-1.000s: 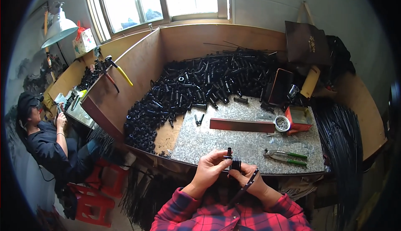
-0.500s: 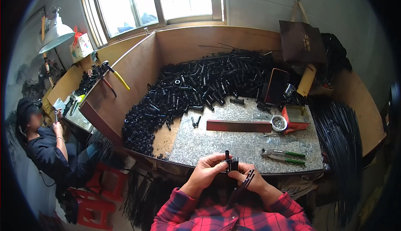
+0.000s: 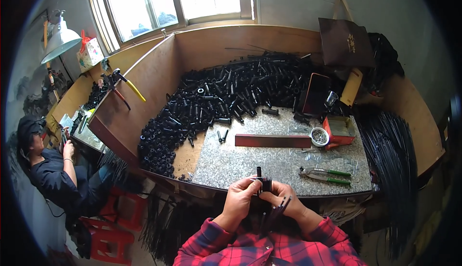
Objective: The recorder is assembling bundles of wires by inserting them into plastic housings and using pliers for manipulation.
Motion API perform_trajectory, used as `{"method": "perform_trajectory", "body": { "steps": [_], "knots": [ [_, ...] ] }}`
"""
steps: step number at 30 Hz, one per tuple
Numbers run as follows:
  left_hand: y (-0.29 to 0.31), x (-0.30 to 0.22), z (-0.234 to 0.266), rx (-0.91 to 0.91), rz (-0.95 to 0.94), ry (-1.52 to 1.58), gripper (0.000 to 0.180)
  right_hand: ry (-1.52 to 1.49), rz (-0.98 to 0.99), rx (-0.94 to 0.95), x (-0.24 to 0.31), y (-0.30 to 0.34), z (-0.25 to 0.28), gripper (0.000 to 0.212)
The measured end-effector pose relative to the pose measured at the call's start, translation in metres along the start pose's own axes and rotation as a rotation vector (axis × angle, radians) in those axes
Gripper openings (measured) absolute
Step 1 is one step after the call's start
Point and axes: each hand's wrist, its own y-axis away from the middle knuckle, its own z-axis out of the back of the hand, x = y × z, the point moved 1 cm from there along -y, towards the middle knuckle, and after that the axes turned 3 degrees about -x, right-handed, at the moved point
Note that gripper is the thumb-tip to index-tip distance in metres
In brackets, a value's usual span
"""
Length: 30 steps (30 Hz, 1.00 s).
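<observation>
Close to my body, below the bench's front edge, my left hand [image 3: 239,197] pinches a small black ribbed part [image 3: 265,184] with a short black post standing up from it. My right hand [image 3: 290,202] meets it from the other side, thumb and fingers closed. A bundle of thin black strips [image 3: 275,214] runs through the right hand, with loose ends beside the fingers and the rest hanging toward my lap. Fingers hide how the ribbed part and the strips join. Green-handled pliers [image 3: 327,175] lie on the speckled stone slab [image 3: 226,172] ahead of my hands.
A heap of black cylindrical parts [image 3: 226,93] fills the bench's back and left. On the slab are a dark flat bar [image 3: 272,141], a white cup [image 3: 319,136] and a red box [image 3: 337,132]. Black strips [image 3: 390,160] hang at right. A co-worker [image 3: 53,165] sits left.
The view has shifted slightly. My hands stay together, and the ribbed part has turned a little between the fingers. The strips in my right hand look more spread.
</observation>
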Motion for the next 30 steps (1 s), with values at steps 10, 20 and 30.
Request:
{"method": "perform_trajectory", "body": {
  "steps": [10, 20, 30],
  "knots": [
    [-0.008, -0.003, -0.003, -0.062, -0.030, 0.083, 0.032, -0.067, -0.079, 0.145, 0.016, -0.019, 0.002, 0.020],
    [-0.005, 0.011, -0.003, -0.046, -0.136, 0.085, 0.032, 0.025, 0.069, 0.093, 0.021, -0.008, 0.002, 0.020],
    [-0.006, 0.014, -0.010, -0.094, -0.161, 0.166, 0.031, -0.096, 0.011, 0.173, 0.015, -0.019, 0.006, 0.017]
  ]
}}
